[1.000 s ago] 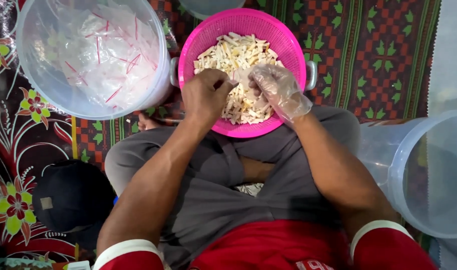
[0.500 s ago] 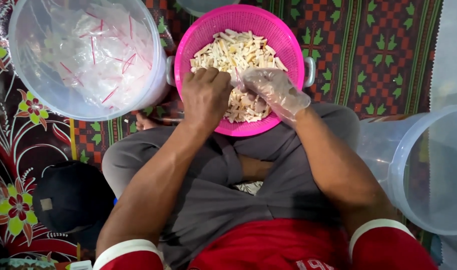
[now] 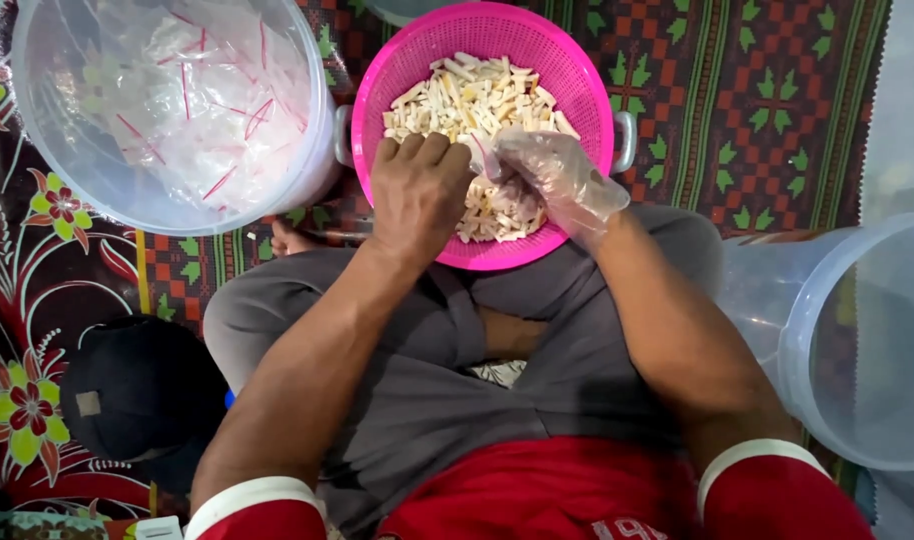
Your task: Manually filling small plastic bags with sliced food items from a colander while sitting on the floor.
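**Hands settle deeper in colander**

Both hands have edged down into the pale cut sticks (image 3: pixel 477 100) in the pink colander (image 3: pixel 587 70). Bare left hand (image 3: pixel 417 195) curled shut; gloved right hand (image 3: pixel 547 175) pinches some sticks. Clear tub (image 3: pixel 107 190) alongside.

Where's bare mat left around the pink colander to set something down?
Bare patterned mat lies between the pink colander and the clear tub on the person's right. The gap toward the bucket of plastic bags is crowded. Both hands, left hand and gloved right hand, fill the colander.
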